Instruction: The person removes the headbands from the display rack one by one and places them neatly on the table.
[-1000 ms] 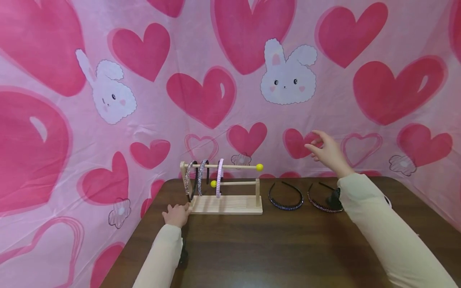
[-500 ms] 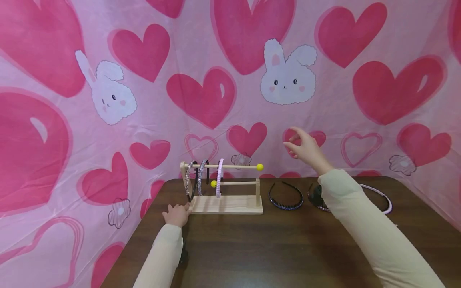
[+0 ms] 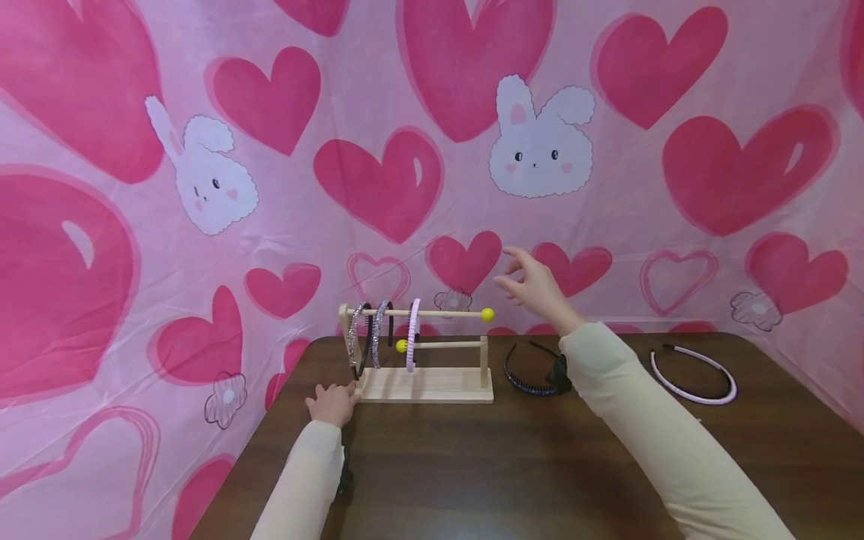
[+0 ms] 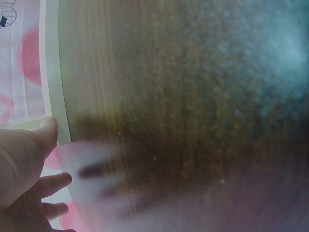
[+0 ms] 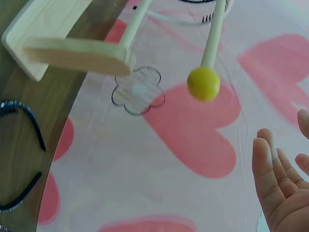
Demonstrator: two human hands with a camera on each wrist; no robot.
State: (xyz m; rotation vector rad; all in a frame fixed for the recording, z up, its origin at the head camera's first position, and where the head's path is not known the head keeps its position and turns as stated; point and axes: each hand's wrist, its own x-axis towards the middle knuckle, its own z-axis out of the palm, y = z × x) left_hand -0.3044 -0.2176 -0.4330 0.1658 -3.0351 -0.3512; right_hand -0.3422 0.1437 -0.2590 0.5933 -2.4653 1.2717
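A wooden headband stand (image 3: 425, 384) has a long upper rod ending in a yellow ball (image 3: 487, 314). Hung along this rod are a silver glittery headband (image 3: 354, 341), a lilac-silver glittery one (image 3: 379, 334) and a ribbed light-purple one (image 3: 412, 335). My left hand (image 3: 332, 405) touches the left end of the stand's base; in the left wrist view its thumb (image 4: 47, 137) lies against the wood, the other fingers spread. Raised to the right of the upper rod, my right hand (image 3: 536, 285) holds nothing, thumb and fingers apart. In the right wrist view the ball (image 5: 203, 83) is near those fingers (image 5: 263, 164).
On the brown table (image 3: 472, 465), a dark blue headband (image 3: 529, 388) lies right of the stand, partly covered by my right wrist. Farther right is a pale lilac headband (image 3: 729, 390). My right sleeve (image 3: 648, 405) hides the tabletop between them. A pink heart-print cloth (image 3: 432, 97) hangs behind.
My right hand has moved left, from above the right-hand headbands to near the upper rod's yellow ball, uncovering the pale lilac headband. My left hand has stayed at the stand's base.
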